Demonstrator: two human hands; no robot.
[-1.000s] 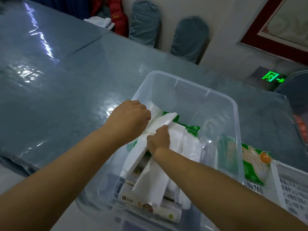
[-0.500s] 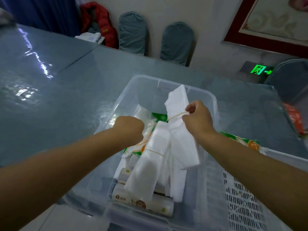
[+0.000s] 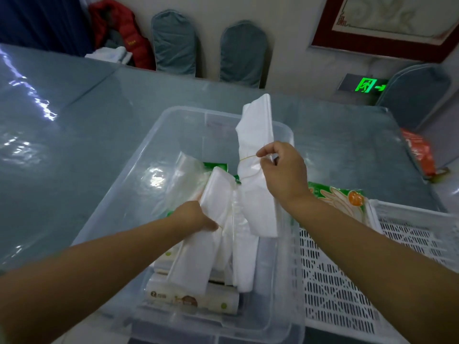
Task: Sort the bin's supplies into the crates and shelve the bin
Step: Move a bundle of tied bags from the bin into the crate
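Right hand (image 3: 283,173) pinching the rubber band on a lifted white bag bundle (image 3: 257,155) above the clear bin (image 3: 173,125), left hand (image 3: 196,217) gripping another white bundle (image 3: 198,247) inside, fingers hidden beneath it, white crate (image 3: 347,281) at three o'clock, cut off by the frame edge.

White crate (image 3: 387,256) cut off by right edge.

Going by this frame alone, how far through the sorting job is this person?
Early. Done: one green glove pack already lies in the white crate. In hand: the right hand lifts a banded white bag bundle by its rubber band, while the left hand grips another bundle inside the clear bin. Left: more bundles and a tissue pack remain; the bin stays unshelved.
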